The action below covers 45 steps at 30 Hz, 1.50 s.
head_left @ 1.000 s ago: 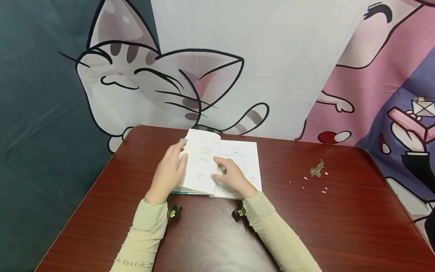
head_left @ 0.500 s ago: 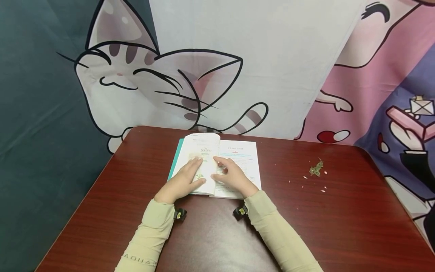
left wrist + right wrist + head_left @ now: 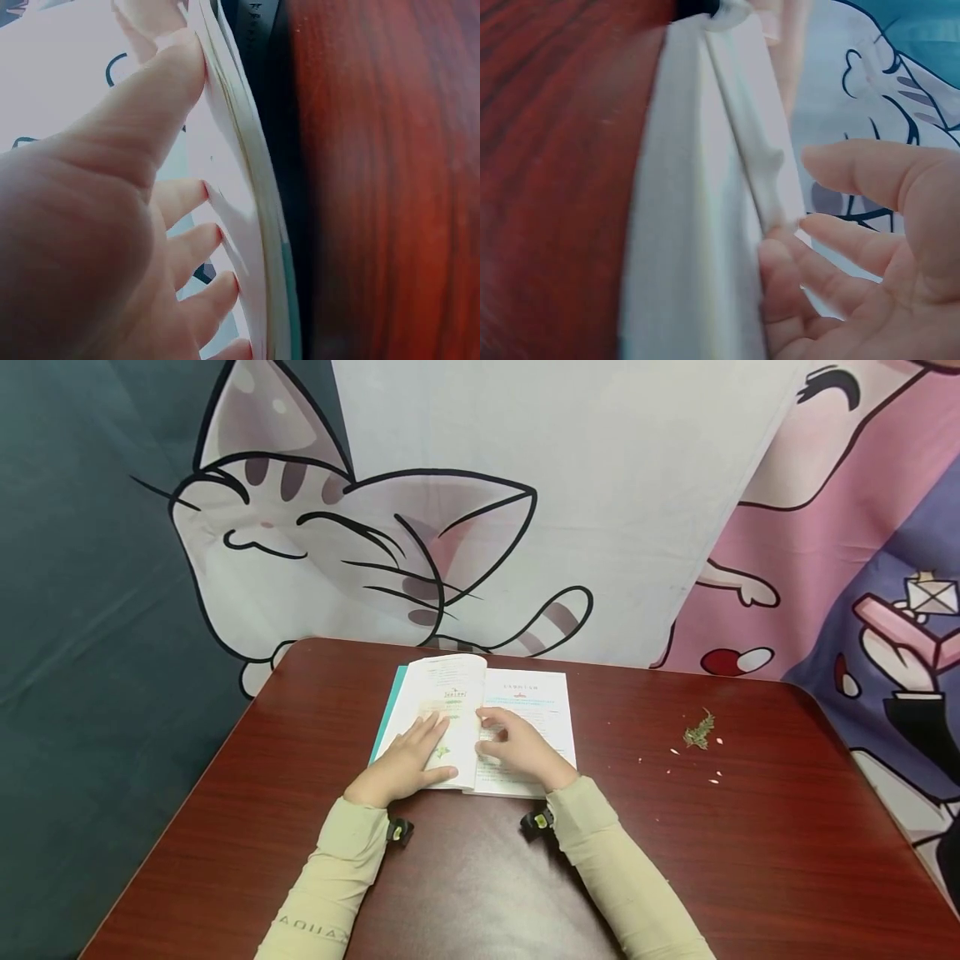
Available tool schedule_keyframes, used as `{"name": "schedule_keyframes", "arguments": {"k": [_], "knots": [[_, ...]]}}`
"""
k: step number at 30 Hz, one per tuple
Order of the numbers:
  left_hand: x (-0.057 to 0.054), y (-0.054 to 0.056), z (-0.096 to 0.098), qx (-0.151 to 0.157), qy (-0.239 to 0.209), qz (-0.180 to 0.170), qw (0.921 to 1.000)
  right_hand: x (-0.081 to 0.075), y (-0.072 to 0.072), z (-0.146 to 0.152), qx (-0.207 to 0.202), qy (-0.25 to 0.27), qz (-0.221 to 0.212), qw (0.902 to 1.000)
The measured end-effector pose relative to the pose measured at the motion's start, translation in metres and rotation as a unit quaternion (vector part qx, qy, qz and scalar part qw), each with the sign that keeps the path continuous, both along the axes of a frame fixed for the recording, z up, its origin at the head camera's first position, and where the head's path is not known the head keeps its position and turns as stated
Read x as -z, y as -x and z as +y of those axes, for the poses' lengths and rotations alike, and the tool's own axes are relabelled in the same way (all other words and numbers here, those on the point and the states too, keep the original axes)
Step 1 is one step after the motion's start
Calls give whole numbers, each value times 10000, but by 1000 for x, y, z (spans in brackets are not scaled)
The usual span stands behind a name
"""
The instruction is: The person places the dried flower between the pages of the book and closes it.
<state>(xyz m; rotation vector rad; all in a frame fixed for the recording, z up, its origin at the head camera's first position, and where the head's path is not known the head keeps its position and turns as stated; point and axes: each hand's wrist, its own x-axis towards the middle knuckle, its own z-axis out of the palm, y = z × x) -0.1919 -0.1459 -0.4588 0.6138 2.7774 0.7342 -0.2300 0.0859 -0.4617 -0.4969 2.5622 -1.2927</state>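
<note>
An open book (image 3: 532, 702) with printed white pages and a teal cover edge lies near the table's far side. My left hand (image 3: 405, 762) rests with extended fingers on the lower part of its left page. In the left wrist view the left thumb (image 3: 161, 90) lies near the lower page edge, apart from the other fingers. By the central fold, the right hand (image 3: 525, 752) touches the paper with bent fingertips. The right wrist view shows a gap between the right thumb (image 3: 855, 169) and those fingers; the pages (image 3: 769, 165) curve up beside them.
The book lies on a dark red-brown wooden table (image 3: 712, 860). To its right are a small green sprig (image 3: 699, 731) and several pale bits (image 3: 713, 782). A cloth backdrop (image 3: 615, 485) with cartoon cats hangs behind the far edge.
My left hand has moved from the left page's outer edge inward onto the page, which now lies flatter. The right hand has shifted slightly right near the fold.
</note>
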Motion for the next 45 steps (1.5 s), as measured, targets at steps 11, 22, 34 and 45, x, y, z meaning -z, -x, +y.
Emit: {"name": "schedule_keyframes", "arguments": {"k": [11,22,34,45], "knots": [[2,0,1,-123,218,-217,9995,-33,2,25,322,212,310,9988],[3,-2,0,-44,178,-113,9998,-57,-2,61,921,435,1099,9887],[4,-2,-1,-115,332,-105,9993,-36,0,152,1390,-545,1499,9774],[4,-1,-1,-103,335,-59,9994,-32,-10,223,1851,-1316,1454,9629]]}}
